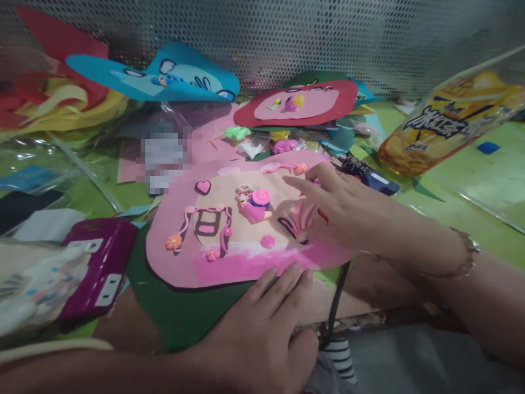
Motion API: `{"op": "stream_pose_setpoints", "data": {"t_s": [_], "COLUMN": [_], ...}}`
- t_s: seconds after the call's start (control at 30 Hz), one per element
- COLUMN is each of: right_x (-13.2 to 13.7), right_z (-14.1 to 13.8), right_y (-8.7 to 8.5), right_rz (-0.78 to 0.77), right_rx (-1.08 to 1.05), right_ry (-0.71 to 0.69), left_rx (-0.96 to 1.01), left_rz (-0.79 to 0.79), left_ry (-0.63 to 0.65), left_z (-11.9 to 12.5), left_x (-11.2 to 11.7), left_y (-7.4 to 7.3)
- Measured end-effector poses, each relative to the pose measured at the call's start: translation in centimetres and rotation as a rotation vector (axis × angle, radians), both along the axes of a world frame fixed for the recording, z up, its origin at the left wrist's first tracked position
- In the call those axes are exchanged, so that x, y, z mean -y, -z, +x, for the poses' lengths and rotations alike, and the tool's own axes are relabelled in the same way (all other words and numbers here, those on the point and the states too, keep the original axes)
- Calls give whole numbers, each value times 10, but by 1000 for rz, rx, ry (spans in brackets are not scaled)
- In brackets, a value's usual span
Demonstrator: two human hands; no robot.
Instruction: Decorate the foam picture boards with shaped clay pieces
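A pink paper craft card (172,219) lies before me, with a cream middle and a painted pink strip along its near side. On it sits a clay snail (255,206) with a pink spiral shell, among clay flowers, a clay heart (203,187) and leaf shapes. My left hand (270,323) rests flat, fingertips on the card's near edge. Over the card's right side is my right hand (340,202), its index finger stretched toward the upper right clay flower (301,168); its other fingers partly hide the decorations there. No held object shows in either hand.
Green paper (172,317) lies under the card. A purple stapler-like object (98,268) and plastic bags are at left, blue (143,82) and red (246,112) paper crafts behind. At right stand a drink packet (447,126) and a dark blue object (379,180). A perforated metal panel (287,38) closes the back.
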State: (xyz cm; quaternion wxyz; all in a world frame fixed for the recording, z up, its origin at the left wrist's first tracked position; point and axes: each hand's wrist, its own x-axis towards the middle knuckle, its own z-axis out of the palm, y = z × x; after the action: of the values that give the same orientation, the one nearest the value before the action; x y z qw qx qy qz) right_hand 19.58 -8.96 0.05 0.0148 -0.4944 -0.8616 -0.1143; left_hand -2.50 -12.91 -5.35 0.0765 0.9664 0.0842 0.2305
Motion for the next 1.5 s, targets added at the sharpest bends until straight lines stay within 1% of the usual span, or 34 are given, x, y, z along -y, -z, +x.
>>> {"op": "stream_pose_setpoints", "data": {"t_s": [0.2,0.3,0.43,0.5,0.7,0.8,1.03,1.1,1.27,1.37,1.43,1.5], "right_x": [1,1,1,0,1,1,-2,-2,3,4,3,3], "right_z": [4,6,8,9,9,9,10,10,4,-1,-3,-5], "right_y": [7,12,15,14,9,10,19,17,5,4,7,10], "right_rz": [76,105,99,93,51,49,41,34,-43,-34,-13,-2], "right_rx": [152,187,211,210,173,171,150,123,75,39,9,3], "right_ry": [27,21,28,21,-57,-84,-85,-90,-128,-46,18,53], "left_rx": [-9,-10,-28,-22,8,2,21,10,-1,-3,0,3], "left_rz": [7,6,-2,1,24,16,17,11,8,6,7,8], "left_ry": [-2,0,3,0,3,1,-9,-13,-3,-2,-2,0], "left_z": [-1,-2,-1,-2,-3,-2,-1,-1,-1,0,1,1], "left_x": [2,1,0,0,2,2,1,1,1,1,1,0], "left_y": [-1,-1,-2,-2,1,1,2,2,2,1,1,0]}}
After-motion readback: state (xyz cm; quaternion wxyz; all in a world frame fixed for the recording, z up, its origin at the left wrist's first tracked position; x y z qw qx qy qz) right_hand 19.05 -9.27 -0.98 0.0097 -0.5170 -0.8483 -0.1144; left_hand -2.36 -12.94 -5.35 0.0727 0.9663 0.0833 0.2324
